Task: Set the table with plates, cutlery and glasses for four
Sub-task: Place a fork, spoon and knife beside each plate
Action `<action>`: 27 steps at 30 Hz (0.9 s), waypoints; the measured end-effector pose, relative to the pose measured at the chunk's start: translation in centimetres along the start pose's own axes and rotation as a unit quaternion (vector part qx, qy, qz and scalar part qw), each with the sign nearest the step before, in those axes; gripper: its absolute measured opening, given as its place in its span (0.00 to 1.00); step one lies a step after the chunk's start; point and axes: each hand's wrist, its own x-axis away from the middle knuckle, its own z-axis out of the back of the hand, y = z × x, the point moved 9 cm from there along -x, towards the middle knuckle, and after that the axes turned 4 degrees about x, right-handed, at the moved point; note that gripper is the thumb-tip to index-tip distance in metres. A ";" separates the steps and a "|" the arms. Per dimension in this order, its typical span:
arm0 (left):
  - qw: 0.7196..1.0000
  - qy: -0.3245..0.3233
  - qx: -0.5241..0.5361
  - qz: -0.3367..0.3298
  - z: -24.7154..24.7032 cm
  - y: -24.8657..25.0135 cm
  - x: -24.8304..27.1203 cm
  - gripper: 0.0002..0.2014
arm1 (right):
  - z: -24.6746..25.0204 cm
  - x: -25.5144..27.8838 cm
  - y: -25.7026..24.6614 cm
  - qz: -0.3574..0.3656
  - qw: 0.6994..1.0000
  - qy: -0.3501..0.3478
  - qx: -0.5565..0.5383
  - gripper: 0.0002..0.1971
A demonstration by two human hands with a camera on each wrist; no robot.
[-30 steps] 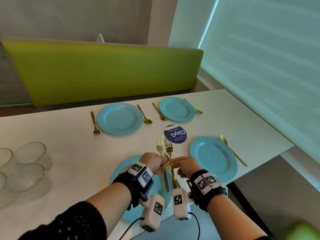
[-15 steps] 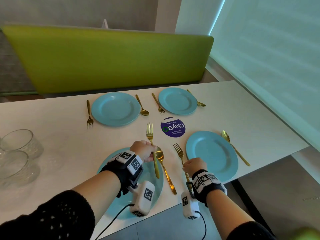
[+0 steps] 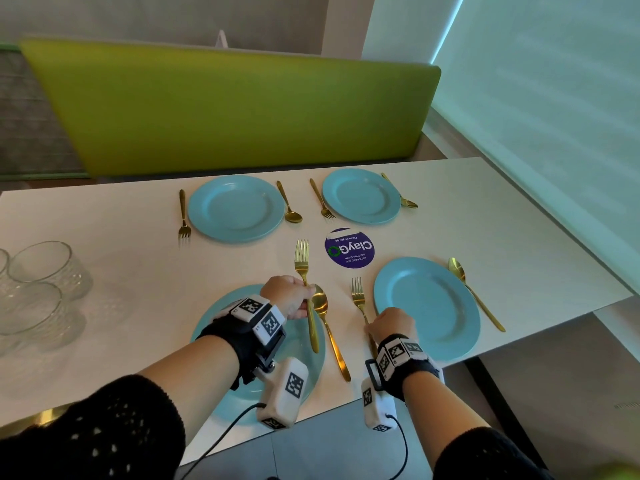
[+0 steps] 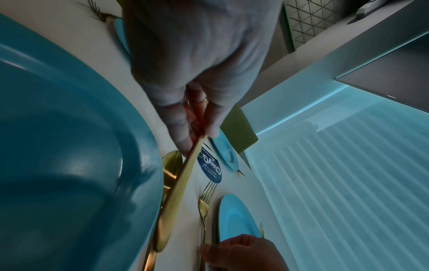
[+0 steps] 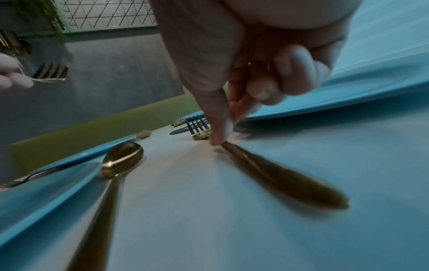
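Note:
My left hand [image 3: 306,299] grips a gold fork [image 3: 302,259] by its handle, tines pointing away, over the right rim of the near left blue plate [image 3: 221,327]. The same left hand [image 4: 195,143] shows the handle [image 4: 176,198] between thumb and fingers. A gold spoon [image 3: 320,301] lies on the table just right of that plate. My right hand [image 3: 372,327] pinches a second gold fork [image 3: 358,292], which lies on the table left of the near right blue plate [image 3: 429,306]. In the right wrist view the right hand [image 5: 223,139] pinches that fork's handle [image 5: 278,176] against the tabletop.
Two far blue plates [image 3: 237,207] [image 3: 362,195] each have a fork and a spoon beside them. A spoon [image 3: 460,275] lies right of the near right plate. Clear glasses [image 3: 45,268] stand at the left edge. A round purple sticker [image 3: 349,247] marks the table centre. A green bench [image 3: 225,105] stands behind.
Both hands held forks together over the near left plate. My right hand has moved right and down, bringing its fork to the table beside the near right plate. My left hand keeps its fork.

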 end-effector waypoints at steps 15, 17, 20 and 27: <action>1.000 0.008 0.001 0.001 0.2 -0.7 0.3 0.04 | 1.3 -0.6 1.2 -0.023 0.999 0.024 -0.026 0.23; 1.000 0.009 0.010 0.001 0.3 -0.8 0.3 0.05 | 1.4 -0.7 1.3 -0.021 0.999 0.026 -0.020 0.24; 1.000 0.011 0.012 0.000 0.5 -0.8 0.3 0.05 | 1.5 -0.8 1.5 -0.023 0.999 0.024 -0.022 0.25; 1.000 0.017 0.017 0.004 0.7 -1.1 0.1 0.06 | 1.7 -0.8 1.4 -0.009 1.000 0.029 0.000 0.25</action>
